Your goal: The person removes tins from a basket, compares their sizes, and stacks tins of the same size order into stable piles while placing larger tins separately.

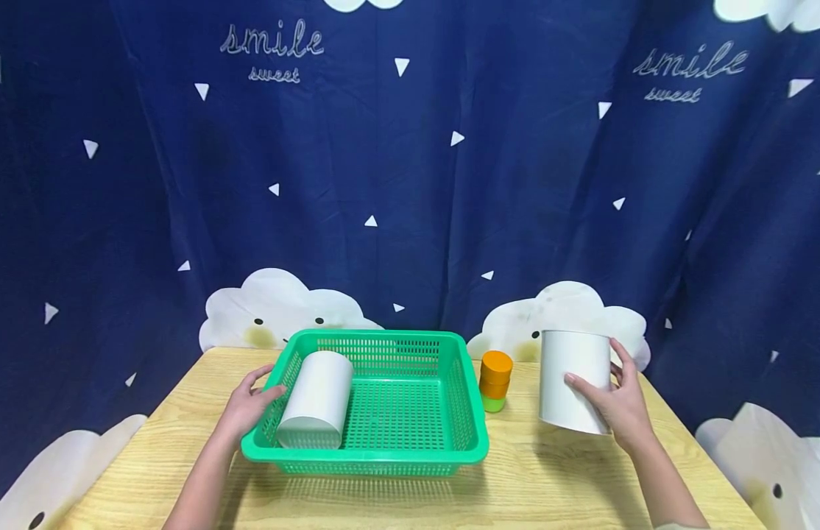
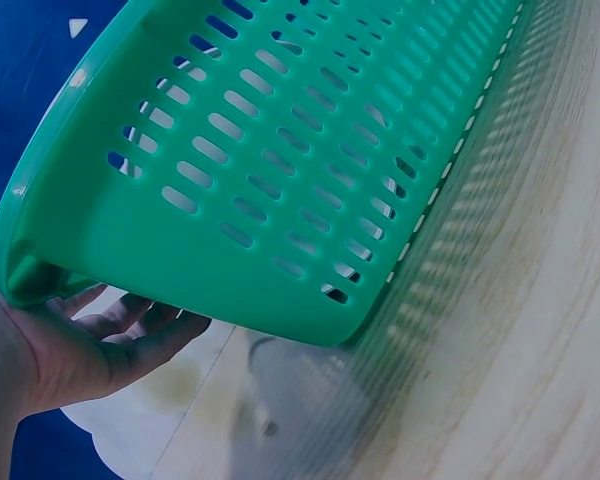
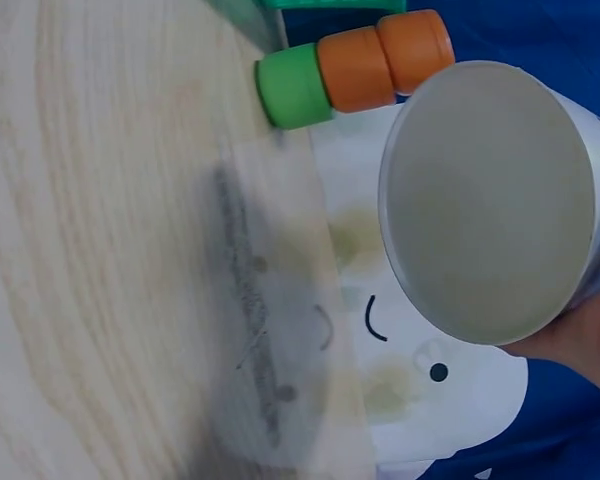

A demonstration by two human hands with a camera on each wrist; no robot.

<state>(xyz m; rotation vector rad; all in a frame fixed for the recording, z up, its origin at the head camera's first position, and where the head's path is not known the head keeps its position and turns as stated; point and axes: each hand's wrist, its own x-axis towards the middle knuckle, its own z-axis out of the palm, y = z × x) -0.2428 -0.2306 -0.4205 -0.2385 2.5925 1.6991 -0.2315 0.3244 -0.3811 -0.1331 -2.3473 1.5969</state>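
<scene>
A green plastic basket point(image 1: 383, 455) with slotted walls stands on the table, and my left hand point(image 1: 246, 403) grips its left rim. In the left wrist view, the fingers of my left hand point(image 2: 85, 345) curl beneath the rim. One white cylinder point(image 1: 319, 394) lies on its side in the basket's left part. My right hand point(image 1: 625, 405) holds a second white cylinder point(image 1: 572, 379) from its right side, thumb in front. This cylinder is roughly upright and raised above the table; its flat round end point(image 3: 490, 200) faces the right wrist camera.
Between the basket and the held cylinder stands a small stack of orange and green cups point(image 1: 495, 379), close to the basket's right wall. The light wooden table point(image 1: 516, 493) ends at a dark blue curtain point(image 1: 410, 184) with cloud and triangle prints.
</scene>
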